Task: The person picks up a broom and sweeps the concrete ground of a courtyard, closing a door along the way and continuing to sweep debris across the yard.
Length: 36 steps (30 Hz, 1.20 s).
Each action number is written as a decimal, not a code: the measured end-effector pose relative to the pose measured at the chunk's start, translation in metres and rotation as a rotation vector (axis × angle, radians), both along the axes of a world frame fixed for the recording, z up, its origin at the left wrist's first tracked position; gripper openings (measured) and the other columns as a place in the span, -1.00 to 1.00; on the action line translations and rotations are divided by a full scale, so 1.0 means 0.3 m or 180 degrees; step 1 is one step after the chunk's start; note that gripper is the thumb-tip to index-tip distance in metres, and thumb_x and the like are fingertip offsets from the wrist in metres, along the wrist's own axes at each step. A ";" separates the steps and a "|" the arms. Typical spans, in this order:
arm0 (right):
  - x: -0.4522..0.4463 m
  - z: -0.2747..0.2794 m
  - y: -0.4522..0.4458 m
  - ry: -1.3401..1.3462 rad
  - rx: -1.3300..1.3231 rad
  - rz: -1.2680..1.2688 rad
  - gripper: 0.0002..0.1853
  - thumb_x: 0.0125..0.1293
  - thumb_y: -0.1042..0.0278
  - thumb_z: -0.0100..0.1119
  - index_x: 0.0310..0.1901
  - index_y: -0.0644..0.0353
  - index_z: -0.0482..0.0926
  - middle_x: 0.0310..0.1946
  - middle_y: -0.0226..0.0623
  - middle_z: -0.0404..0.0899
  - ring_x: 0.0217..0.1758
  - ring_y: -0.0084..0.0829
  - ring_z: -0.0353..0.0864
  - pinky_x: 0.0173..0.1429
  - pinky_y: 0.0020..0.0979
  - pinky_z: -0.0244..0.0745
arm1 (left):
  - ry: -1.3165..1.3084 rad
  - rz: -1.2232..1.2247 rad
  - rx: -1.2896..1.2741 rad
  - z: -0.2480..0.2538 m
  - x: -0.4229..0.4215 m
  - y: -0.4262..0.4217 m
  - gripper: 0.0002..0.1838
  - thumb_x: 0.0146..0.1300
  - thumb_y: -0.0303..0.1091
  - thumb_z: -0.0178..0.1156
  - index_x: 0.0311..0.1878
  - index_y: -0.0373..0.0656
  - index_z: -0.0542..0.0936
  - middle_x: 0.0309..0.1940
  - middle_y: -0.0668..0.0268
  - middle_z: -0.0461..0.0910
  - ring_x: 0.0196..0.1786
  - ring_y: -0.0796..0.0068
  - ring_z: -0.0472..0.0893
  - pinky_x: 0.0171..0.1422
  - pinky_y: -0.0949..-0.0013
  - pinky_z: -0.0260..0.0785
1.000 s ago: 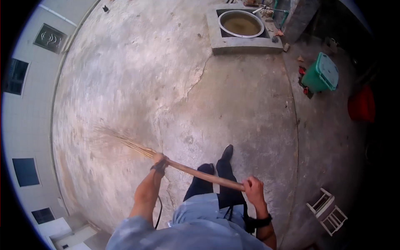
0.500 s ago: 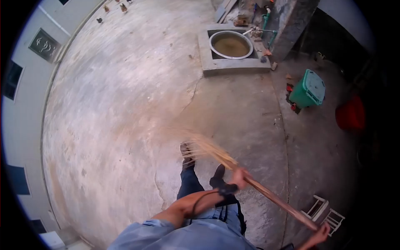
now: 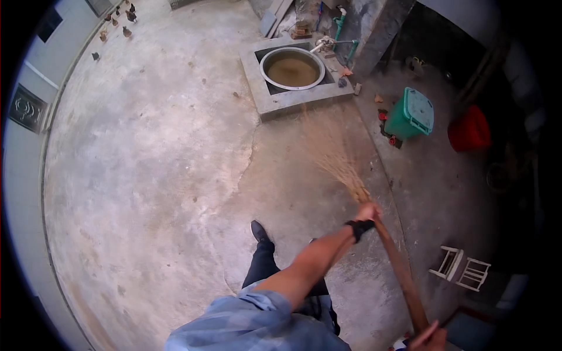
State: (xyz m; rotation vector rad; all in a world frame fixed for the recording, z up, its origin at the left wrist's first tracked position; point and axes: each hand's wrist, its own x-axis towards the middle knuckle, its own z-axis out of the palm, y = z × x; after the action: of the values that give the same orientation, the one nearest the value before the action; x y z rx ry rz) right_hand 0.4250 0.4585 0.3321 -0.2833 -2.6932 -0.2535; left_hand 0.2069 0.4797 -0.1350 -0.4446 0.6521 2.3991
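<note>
A long-handled twig broom (image 3: 400, 266) slants across the right half of the view, its blurred bristles spread over the concrete below the square basin. My left hand (image 3: 368, 211), with a black band at the wrist, is wrapped round the handle just under the bristles. Down at the lower right, my right hand (image 3: 429, 338) grips the handle's other end. One finger of it lies along the wood, and part of this hand is cut off by the frame's bottom.
A concrete surround (image 3: 293, 106) holds a wide metal basin (image 3: 262, 69) of murky water. To the right stand a green lidded bin (image 3: 404, 114), a red bucket (image 3: 470, 130) and a small white stool (image 3: 449, 263). Several chickens (image 3: 127, 31) are at the far upper left.
The broom's bristles have swung from near my feet forward and right, towards the basin. My left arm has stretched out with it, and the view has shifted to the right.
</note>
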 end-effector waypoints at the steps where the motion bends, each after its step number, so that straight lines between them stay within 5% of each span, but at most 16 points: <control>1: -0.056 -0.006 -0.031 -0.0007 0.0009 0.0016 -0.72 0.18 0.42 0.10 -0.64 0.34 0.42 -0.72 -0.10 0.34 -0.75 -0.12 0.24 -0.64 -0.20 0.12 | -0.0243 0.0090 -0.0018 0.034 -0.038 -0.134 -0.85 0.05 -0.30 0.06 -0.50 -0.17 0.42 -0.61 0.21 0.46 -0.49 0.30 0.50 -0.30 0.26 0.39; 2: -0.104 -0.011 -0.052 -0.0064 -0.0130 0.0242 -0.73 0.19 0.41 0.10 -0.61 0.36 0.42 -0.71 -0.08 0.35 -0.73 -0.14 0.24 -0.61 -0.20 0.15 | -0.0765 0.0113 -0.0066 -0.081 -0.065 -0.190 -0.84 -0.02 -0.32 0.01 -0.60 -0.18 0.45 -0.62 0.22 0.49 -0.49 0.34 0.50 -0.36 0.29 0.39; 6: -0.158 0.011 -0.024 -0.0778 -0.0555 0.0722 -0.89 0.12 0.54 0.02 -0.53 0.32 0.46 -0.56 -0.16 0.43 -0.53 -0.32 0.36 -0.43 -0.40 0.21 | -0.1514 0.1300 0.0536 0.102 0.075 -0.662 -0.96 -0.01 -0.49 0.03 -0.50 -0.22 0.39 -0.58 0.20 0.40 -0.42 0.27 0.46 -0.25 0.19 0.40; 7: -0.229 -0.024 -0.098 0.0250 -0.0144 0.1259 -0.83 0.10 0.58 0.00 -0.63 0.31 0.36 -0.70 -0.17 0.27 -0.66 -0.28 0.23 -0.55 -0.36 0.07 | -0.1565 0.1424 0.0671 0.108 0.118 -0.753 -0.97 -0.01 -0.50 0.03 -0.48 -0.23 0.40 -0.57 0.19 0.41 -0.42 0.26 0.46 -0.23 0.20 0.39; 10: -0.313 -0.086 -0.101 -0.0583 -0.1047 0.1672 -0.83 0.06 0.56 0.04 -0.64 0.32 0.36 -0.74 -0.23 0.23 -0.70 -0.34 0.22 -0.59 -0.39 0.05 | -0.1792 0.2008 0.0410 0.104 0.254 -1.032 -0.97 -0.05 -0.56 0.01 -0.49 -0.23 0.41 -0.58 0.18 0.42 -0.44 0.27 0.46 -0.23 0.17 0.39; 14: -0.395 -0.489 -0.316 -0.0935 -0.2546 0.1738 -0.90 -0.03 0.49 0.14 -0.63 0.21 0.47 -0.66 -0.23 0.42 -0.66 -0.31 0.40 -0.55 -0.37 0.24 | -0.1833 0.2633 -0.0117 -0.287 0.506 -1.488 -0.92 0.06 -0.39 -0.01 -0.50 -0.13 0.35 -0.65 0.25 0.35 -0.49 0.26 0.40 -0.27 0.20 0.36; 16: -0.400 -0.734 -0.381 -0.1107 -0.2841 0.1906 -0.90 -0.02 0.49 0.15 -0.59 0.28 0.47 -0.63 -0.18 0.44 -0.61 -0.27 0.44 -0.50 -0.35 0.29 | -0.2620 0.3216 -0.0959 -0.542 0.636 -1.726 -0.91 0.13 -0.34 -0.12 -0.43 -0.12 0.27 -0.69 0.30 0.26 -0.58 0.35 0.32 -0.43 0.23 0.31; 18: -0.431 -0.824 -0.420 -0.1296 -0.3026 0.1939 -0.90 -0.02 0.49 0.14 -0.57 0.31 0.46 -0.63 -0.16 0.44 -0.58 -0.27 0.46 -0.48 -0.36 0.30 | -0.2963 0.3734 -0.1005 -0.403 0.689 -1.826 -0.92 0.13 -0.37 -0.16 -0.43 -0.15 0.24 -0.69 0.33 0.23 -0.62 0.42 0.28 -0.52 0.30 0.24; 21: -0.444 -0.855 -0.359 -0.1521 -0.3028 0.1746 -0.90 0.03 0.46 0.13 -0.53 0.30 0.48 -0.57 -0.14 0.47 -0.47 -0.17 0.49 -0.38 -0.35 0.35 | -0.2685 0.3980 -0.1019 0.001 0.673 -1.750 -0.96 0.06 -0.43 -0.14 -0.45 -0.16 0.26 -0.70 0.32 0.23 -0.59 0.38 0.29 -0.46 0.29 0.24; 25: -0.395 -0.864 -0.079 -0.1228 -0.2849 0.1185 -0.89 0.07 0.47 0.07 -0.47 0.34 0.48 -0.58 -0.21 0.47 -0.51 -0.44 0.43 -0.37 -0.41 0.34 | -0.1319 0.3805 -0.0098 0.098 0.653 -1.539 -0.87 -0.08 -0.40 0.03 -0.67 -0.12 0.36 -0.75 0.25 0.32 -0.59 0.27 0.37 -0.38 0.27 0.29; 28: -0.326 -0.762 0.212 -0.0756 -0.2619 0.0867 -0.84 0.12 0.42 0.05 -0.46 0.38 0.46 -0.64 -0.23 0.40 -0.51 -0.50 0.34 -0.42 -0.39 0.28 | -0.1765 0.3298 0.1262 0.147 0.527 -1.301 -0.86 -0.04 -0.47 0.04 -0.64 -0.07 0.34 -0.75 0.42 0.30 -0.64 0.49 0.35 -0.37 0.32 0.30; 30: -0.242 -0.628 0.367 -0.0621 -0.2402 0.0516 -0.82 0.18 0.40 0.00 -0.41 0.39 0.46 -0.55 -0.37 0.43 -0.44 -0.57 0.33 -0.31 -0.48 0.29 | -0.1815 0.2534 0.1986 0.155 0.456 -1.145 -0.78 0.00 -0.49 0.07 -0.66 -0.03 0.30 -0.77 0.48 0.27 -0.66 0.58 0.31 -0.25 0.35 0.28; 32: -0.153 -0.484 0.439 -0.0222 -0.2075 0.0491 -0.78 0.19 0.39 -0.01 -0.46 0.41 0.45 -0.61 -0.28 0.43 -0.51 -0.50 0.34 -0.38 -0.41 0.28 | -0.2034 0.2072 0.1612 0.249 0.353 -1.019 -0.72 0.02 -0.44 0.11 -0.69 -0.02 0.26 -0.78 0.49 0.24 -0.62 0.55 0.30 -0.24 0.36 0.26; 34: -0.102 -0.260 0.191 0.0230 -0.1935 0.0462 -0.73 0.21 0.37 0.09 -0.54 0.41 0.43 -0.69 -0.05 0.33 -0.63 -0.23 0.27 -0.49 -0.21 0.21 | -0.1810 0.1705 0.1758 0.241 0.271 -0.933 -0.70 0.06 -0.40 0.11 -0.70 -0.03 0.26 -0.77 0.45 0.27 -0.61 0.50 0.30 -0.22 0.35 0.27; 36: -0.087 -0.124 0.009 -0.0032 -0.1669 0.0165 -0.70 0.22 0.33 0.09 -0.52 0.44 0.44 -0.69 -0.03 0.33 -0.55 -0.30 0.30 -0.41 -0.22 0.23 | -0.1711 0.1513 0.1710 0.264 0.196 -0.903 -0.73 0.06 -0.40 0.13 -0.67 -0.08 0.29 -0.73 0.37 0.30 -0.57 0.41 0.35 -0.27 0.31 0.33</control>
State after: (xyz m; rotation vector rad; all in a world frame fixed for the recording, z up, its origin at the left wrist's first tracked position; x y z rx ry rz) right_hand 0.3988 0.4611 0.2950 -0.3612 -2.7288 0.4758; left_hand 0.2656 0.2088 -0.0557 -1.0332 -0.3708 2.5698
